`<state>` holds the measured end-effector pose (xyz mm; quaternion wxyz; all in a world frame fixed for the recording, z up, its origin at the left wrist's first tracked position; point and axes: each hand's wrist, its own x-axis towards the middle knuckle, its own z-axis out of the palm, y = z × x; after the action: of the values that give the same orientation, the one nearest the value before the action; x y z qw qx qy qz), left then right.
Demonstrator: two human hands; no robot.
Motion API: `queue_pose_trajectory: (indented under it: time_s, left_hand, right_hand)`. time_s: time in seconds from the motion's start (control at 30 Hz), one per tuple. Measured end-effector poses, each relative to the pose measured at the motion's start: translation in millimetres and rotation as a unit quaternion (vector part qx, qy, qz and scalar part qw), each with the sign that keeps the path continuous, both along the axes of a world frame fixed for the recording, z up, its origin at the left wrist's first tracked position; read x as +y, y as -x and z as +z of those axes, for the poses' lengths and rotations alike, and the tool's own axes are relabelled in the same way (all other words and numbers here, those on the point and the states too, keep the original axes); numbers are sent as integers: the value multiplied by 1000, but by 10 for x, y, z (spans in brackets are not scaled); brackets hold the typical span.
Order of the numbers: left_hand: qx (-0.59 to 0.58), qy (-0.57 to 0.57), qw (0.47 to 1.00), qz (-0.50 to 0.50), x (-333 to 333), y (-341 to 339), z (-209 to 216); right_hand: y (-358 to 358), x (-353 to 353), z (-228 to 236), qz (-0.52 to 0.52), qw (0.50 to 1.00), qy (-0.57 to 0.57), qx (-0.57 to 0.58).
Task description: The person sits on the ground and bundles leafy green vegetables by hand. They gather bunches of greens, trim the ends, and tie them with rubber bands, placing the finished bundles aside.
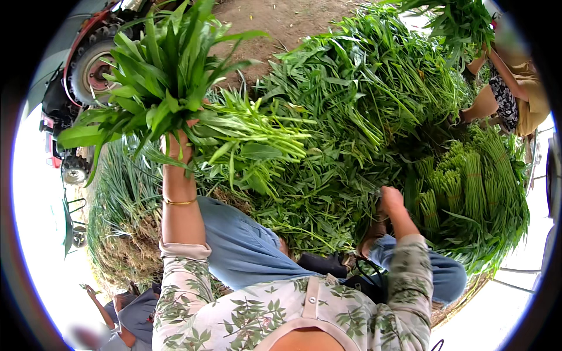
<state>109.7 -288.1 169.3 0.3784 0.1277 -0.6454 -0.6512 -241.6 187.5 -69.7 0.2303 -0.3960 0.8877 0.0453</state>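
Outdoors, nearest of all, one flowered shirt [252, 313] and one pair of blue jeans [237, 243] show, the knees spread over a thick layer of cut leaves [316, 202] that hides the ground. The right hand [392, 200] is low over these leaves, fingers curled; whether it grips anything I cannot tell. The left hand [182, 139], above one bangle [180, 202], is closed around one bunch of greens [167, 88], raised at front left, stems pointing right. Left of the jeans lies one pile of spring onions [120, 202]; to the right stand tied bundles [471, 178], at least three, too crowded to count fully. Farther off come one big heap of greens [363, 76], bare brown soil [257, 32], two wheels [96, 70] of a parked vehicle and two other people [524, 88], one at each side.
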Motion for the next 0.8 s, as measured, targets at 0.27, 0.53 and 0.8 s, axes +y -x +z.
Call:
queue_pose_trajectory:
  time_s: [0.27,0.53,0.8]
  left_hand:
    - [-67,32,996,-54,700,-14,398]
    - [54,-80,983,-158,1043,126,370]
    - [51,-92,983,-153,1296,137,347]
  right_hand:
    - [-108,167,1651,-20,963,232,-136]
    - [-615,-351,1866,-111,808,397,-420]
    - [-1251,-1117,2021,-38,793,520,-315]
